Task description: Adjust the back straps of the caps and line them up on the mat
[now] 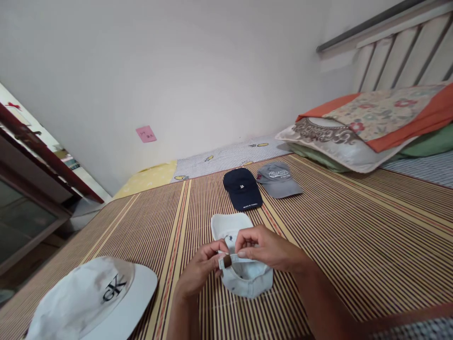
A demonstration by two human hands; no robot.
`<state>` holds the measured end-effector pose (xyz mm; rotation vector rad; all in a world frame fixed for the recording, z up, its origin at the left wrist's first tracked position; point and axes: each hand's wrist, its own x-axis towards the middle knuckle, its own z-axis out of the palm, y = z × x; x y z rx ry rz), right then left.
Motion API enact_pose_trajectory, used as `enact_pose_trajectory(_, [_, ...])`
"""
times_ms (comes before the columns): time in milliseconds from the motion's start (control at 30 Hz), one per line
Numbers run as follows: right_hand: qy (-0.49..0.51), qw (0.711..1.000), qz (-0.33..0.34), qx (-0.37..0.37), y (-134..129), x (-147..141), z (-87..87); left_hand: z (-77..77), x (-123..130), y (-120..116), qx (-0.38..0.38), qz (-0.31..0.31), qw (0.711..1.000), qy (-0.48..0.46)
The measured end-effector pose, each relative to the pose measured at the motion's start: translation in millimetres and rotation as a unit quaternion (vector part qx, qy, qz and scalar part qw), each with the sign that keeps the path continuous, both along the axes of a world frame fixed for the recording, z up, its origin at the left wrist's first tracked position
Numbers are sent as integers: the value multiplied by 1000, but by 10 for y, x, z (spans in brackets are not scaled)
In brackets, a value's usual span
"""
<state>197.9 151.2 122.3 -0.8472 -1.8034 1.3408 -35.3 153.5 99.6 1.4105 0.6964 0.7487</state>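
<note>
A pale, whitish baseball cap (247, 284) lies on the striped mat in front of me, its brim pointing away. My left hand (201, 267) pinches the end of its back strap beside a brown buckle patch (227, 261). From the right, my right hand (264, 248) grips the same strap between thumb and fingers. Both hands are closed, and they cover part of the crown. Just beyond the brim sits a navy cap (241, 186), with a grey cap (278, 177) touching or close to its right side.
A larger white cap (92, 295) with black letters lies at the near left. Pillows with an orange and floral cover (382, 113) are piled at the far right by the headboard (406, 52). A pink note (146, 134) is on the wall. The striped mat (347, 231) covers the bed.
</note>
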Motion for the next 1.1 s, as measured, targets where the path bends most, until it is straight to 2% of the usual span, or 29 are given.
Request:
enact_pose_trajectory(200, [35,999,5,2,-15,-104,17,-37,11,0,-24,13,1000,9])
enact_pose_trajectory(367, [-10,1000,-5,-13,18,86,-30,-1,2,-3,-17,27,999,20])
enact_pose_trajectory(500, [-23,998,26,-46,39,196,-44,-9,2,15,-15,26,999,31])
enact_pose_trajectory(633, [-11,998,42,-48,38,138,-43,-37,5,29,-17,17,999,39])
enact_pose_trajectory(900, [13,999,28,-28,22,28,-37,-9,47,3,-43,7,999,30])
enact_pose_trajectory(1100, [0,1000,10,-10,-8,-11,20,-90,16,33,-66,6,998,9])
